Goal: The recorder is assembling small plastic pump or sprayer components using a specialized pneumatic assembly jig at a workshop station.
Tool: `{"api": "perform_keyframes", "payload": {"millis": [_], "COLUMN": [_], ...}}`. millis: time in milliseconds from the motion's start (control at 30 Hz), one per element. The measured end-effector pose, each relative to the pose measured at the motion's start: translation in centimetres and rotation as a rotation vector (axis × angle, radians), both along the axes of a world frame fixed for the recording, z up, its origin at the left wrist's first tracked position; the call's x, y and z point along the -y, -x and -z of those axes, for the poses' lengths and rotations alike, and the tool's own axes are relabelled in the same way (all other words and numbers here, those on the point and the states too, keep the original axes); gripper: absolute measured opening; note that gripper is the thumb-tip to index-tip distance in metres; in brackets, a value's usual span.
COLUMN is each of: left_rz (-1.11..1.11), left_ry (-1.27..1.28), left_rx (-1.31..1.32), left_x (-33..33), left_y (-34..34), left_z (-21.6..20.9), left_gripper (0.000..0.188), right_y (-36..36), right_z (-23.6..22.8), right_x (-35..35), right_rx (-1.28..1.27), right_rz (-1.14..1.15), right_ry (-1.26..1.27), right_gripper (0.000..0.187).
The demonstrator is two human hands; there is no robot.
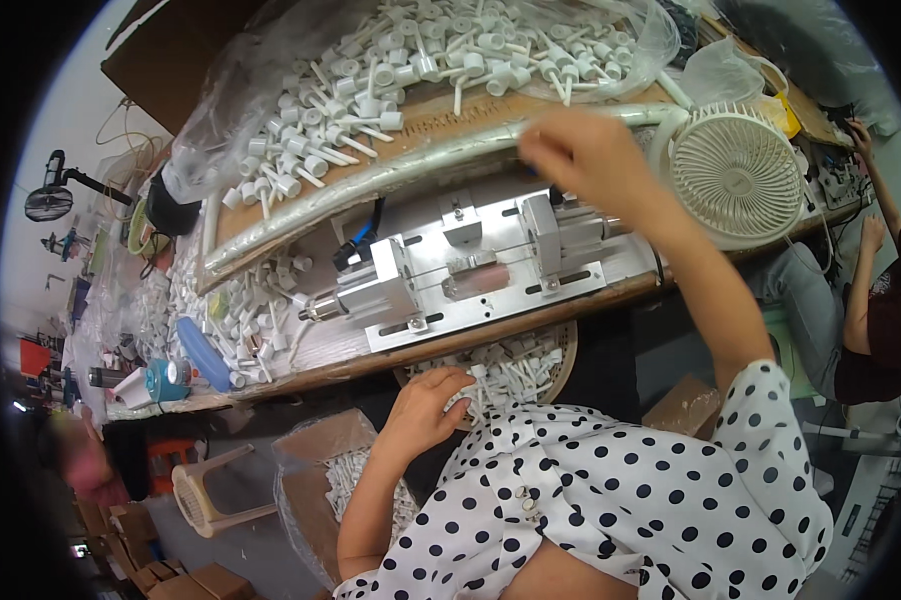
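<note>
Cap [478, 371] at fingertips [466, 379] of left hand [425, 411]

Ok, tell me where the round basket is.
In the head view, the round basket is near the centre, just below the wooden bench edge and the metal fixture, with the left hand at its left side.

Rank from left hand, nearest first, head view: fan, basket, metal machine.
From the left hand:
1. Basket: right beside it, toward the picture's right.
2. Metal machine: ahead, slightly right.
3. Fan: far right, beyond the machine.
</note>
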State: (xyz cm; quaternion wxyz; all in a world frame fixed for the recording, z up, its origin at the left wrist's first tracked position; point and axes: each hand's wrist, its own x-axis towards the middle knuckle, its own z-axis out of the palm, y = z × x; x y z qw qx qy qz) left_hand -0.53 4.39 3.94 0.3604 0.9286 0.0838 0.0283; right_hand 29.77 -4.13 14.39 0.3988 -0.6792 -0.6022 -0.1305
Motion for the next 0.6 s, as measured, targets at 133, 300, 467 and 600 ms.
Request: {"api": "perform_keyframes", "payload": {"millis": [133, 300, 467, 600], "left_rz": [-0.002, -0.119, -0.364, -0.487], "left_ry": [0.019, -0.164, -0.365, -0.557], "left_rx": [0.223, 0.428, 0.645, 0.459], "left_x": [-1.7, -6.4, -11.6, -14.3], "left_y": [-1.3, -4.7, -14.0, -20.2], "left_z": [-5.5, -10.5, -11.7, -10.4], "left_gripper": [0.018, 0.009, 0.014, 0.027], "right_y": [-5.3, -6.6, -5.7, -5.0], "right_z": [-2.0, -1.4, -1.7, -2.3], "right_x": [-5.9, -7.2, -5.0, -4.0], "right_rx": [0.199, 0.317, 0.221, 0.168], "right_rz": [0.159, 0.069, -0.097, -0.046], "right_ry": [0.023, 0.226, 0.215, 0.376], "right_gripper": [0.015, 0.021, 0.020, 0.022]}}
